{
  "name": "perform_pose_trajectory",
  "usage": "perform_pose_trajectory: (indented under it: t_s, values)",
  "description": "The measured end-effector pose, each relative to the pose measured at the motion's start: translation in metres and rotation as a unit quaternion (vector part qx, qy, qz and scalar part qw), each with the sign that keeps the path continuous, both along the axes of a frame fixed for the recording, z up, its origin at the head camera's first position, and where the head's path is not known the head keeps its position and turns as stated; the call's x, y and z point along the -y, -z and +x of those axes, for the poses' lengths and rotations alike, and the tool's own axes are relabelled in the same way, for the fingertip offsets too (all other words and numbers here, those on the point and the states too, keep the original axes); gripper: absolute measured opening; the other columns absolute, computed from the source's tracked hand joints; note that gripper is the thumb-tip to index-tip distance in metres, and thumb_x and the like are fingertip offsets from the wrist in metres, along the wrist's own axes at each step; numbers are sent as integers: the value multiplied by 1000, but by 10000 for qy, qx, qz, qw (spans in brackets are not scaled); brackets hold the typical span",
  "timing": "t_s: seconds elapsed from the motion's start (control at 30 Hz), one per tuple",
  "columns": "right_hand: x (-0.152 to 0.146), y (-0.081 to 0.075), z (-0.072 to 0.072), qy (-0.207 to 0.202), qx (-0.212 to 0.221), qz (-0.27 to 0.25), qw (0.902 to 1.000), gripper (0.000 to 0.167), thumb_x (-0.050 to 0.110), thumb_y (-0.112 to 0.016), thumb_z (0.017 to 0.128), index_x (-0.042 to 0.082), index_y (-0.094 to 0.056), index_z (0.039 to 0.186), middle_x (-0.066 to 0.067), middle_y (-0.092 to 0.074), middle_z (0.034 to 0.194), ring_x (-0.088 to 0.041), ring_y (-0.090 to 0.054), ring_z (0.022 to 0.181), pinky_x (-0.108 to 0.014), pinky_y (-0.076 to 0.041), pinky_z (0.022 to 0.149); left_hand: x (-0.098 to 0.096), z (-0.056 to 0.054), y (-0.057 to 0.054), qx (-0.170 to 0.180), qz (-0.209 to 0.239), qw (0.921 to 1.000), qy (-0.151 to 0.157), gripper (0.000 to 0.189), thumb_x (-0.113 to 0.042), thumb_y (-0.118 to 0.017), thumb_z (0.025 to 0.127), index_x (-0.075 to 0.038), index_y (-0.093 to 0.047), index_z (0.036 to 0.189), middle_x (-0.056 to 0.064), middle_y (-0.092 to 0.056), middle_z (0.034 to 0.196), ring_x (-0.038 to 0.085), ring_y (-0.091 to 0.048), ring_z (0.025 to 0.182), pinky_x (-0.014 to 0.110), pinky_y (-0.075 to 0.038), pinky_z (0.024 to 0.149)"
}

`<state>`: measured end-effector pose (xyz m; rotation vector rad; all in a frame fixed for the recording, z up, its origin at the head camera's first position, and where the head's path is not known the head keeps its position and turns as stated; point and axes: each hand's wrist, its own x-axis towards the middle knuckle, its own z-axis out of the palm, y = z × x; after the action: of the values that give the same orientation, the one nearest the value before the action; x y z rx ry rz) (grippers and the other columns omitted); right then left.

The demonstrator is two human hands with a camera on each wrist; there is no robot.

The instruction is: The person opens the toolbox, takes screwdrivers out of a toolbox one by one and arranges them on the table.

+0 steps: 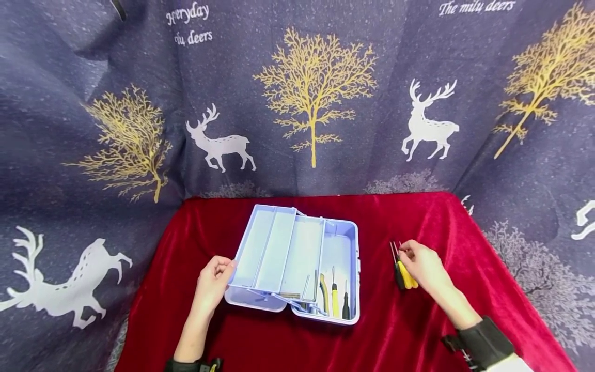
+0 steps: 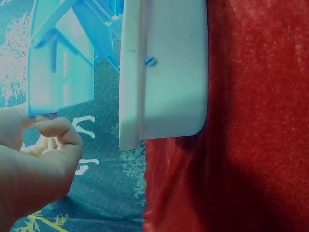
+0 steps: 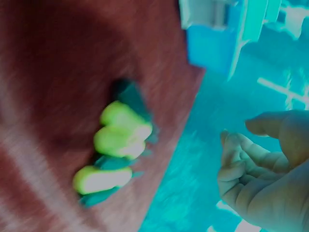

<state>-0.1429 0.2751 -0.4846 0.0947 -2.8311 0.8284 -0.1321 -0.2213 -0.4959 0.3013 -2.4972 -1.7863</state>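
Note:
A light blue toolbox point(image 1: 356, 258) lies open on red cloth, its upper tray point(image 1: 271, 243) swung out to the left. With thumb and finger my left hand point(image 1: 215, 281) pinches the tray's outer edge; the left wrist view shows this grip at the lower corner of the tray point(image 2: 60, 82). My right hand point(image 1: 424, 263) hovers by several screwdrivers point(image 1: 406, 276) with yellow and black handles, to the right of the toolbox. In the right wrist view, a gap shows between its thumb and loosely bent fingers, with nothing held. The screwdrivers point(image 3: 123, 137) are blurred there.
Inside the toolbox stand pliers point(image 1: 324, 294), a yellow-handled screwdriver point(image 1: 335, 299) and a black-handled screwdriver point(image 1: 346, 309). Thin bent metal rods, perhaps hex keys point(image 1: 306, 287), are beside them. Red cloth point(image 1: 381, 341) covers the table; a dark curtain point(image 1: 297, 181) with deer hangs behind.

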Motion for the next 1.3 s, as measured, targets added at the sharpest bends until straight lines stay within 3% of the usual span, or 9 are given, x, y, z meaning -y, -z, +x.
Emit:
perform_pose_trajectory:
  t_s: [0.13,0.37,0.53,0.73,0.87,1.07,1.3]
  values:
    - [29,-8,-3,-357,-192,27,9992,9,5,-67,93,2,-71,101,-7,-73,85,-23,-68,75,-46,-56,73,1,1,3,-5,-36,10000,-4,17,-16,-69,101,1,-65,104,0,-62,74,6,-53,63,23,-47,60]
    - [80,-18,-10,-1129,-470,168,9923,7,1,-72,89,5,-70,93,0,-69,77,-13,-63,69,-37,-54,67,2,1,3,18,7,10000,-26,17,-16,-69,101,0,-65,103,0,-62,74,6,-54,63,24,-48,62]
    - [110,-19,-11,-1723,-374,353,9837,8,1,-74,88,7,-68,87,1,-65,75,-8,-59,67,-29,-52,62,2,0,1,32,32,10000,8,19,-18,-69,101,1,-65,106,2,-64,76,7,-54,63,24,-49,61]
    - [138,-15,-9,-2650,-11,808,9609,13,0,-75,87,10,-68,82,3,-66,71,-7,-57,63,-25,-49,58,2,0,1,-11,96,9999,-26,21,-18,-70,101,2,-65,108,5,-65,78,6,-53,62,24,-48,60]
    - [148,-8,-9,-3119,253,1094,9435,18,-3,-76,79,11,-66,73,5,-63,66,-7,-53,60,-25,-46,56,1,-1,3,-42,163,9998,-75,19,-15,-70,101,2,-65,107,5,-65,77,6,-53,61,23,-49,59]
    - [156,1,-6,-3479,588,1382,9254,24,-3,-77,72,12,-61,62,7,-54,57,-6,-44,55,-21,-41,52,0,-1,6,-102,176,9998,-74,19,-15,-70,101,2,-65,106,3,-64,76,6,-52,59,23,-48,58]
    - [163,3,0,-3330,1210,1684,9198,17,1,-82,69,11,-69,63,6,-60,58,-9,-52,54,-23,-46,53,1,-2,8,-129,270,9995,-92,20,-15,-70,101,2,-64,107,1,-63,75,6,-51,58,23,-47,57]
